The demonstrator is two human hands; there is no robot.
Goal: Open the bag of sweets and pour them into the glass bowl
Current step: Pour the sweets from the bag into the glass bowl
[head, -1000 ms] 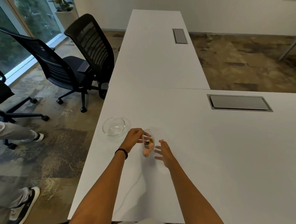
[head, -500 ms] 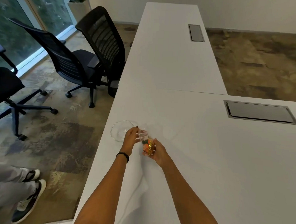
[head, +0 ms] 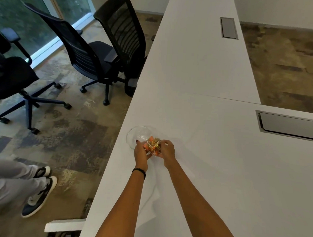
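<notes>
Head view: both hands [head: 153,151] grip bag of sweets [head: 152,144], seemingly overlapping glass bowl [head: 136,135].

right hand [head: 167,150] now gripping bag of sweets [head: 152,145], bag nearer glass bowl [head: 137,135]

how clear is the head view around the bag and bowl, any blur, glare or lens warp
Head view: the bag of sweets, held between left hand and right hand, is soft, so single sweets blur together; the glass bowl shows mostly as a faint rim against the white table; wide-angle warp splays the desk edges; lighting even, shadows faint.
</notes>
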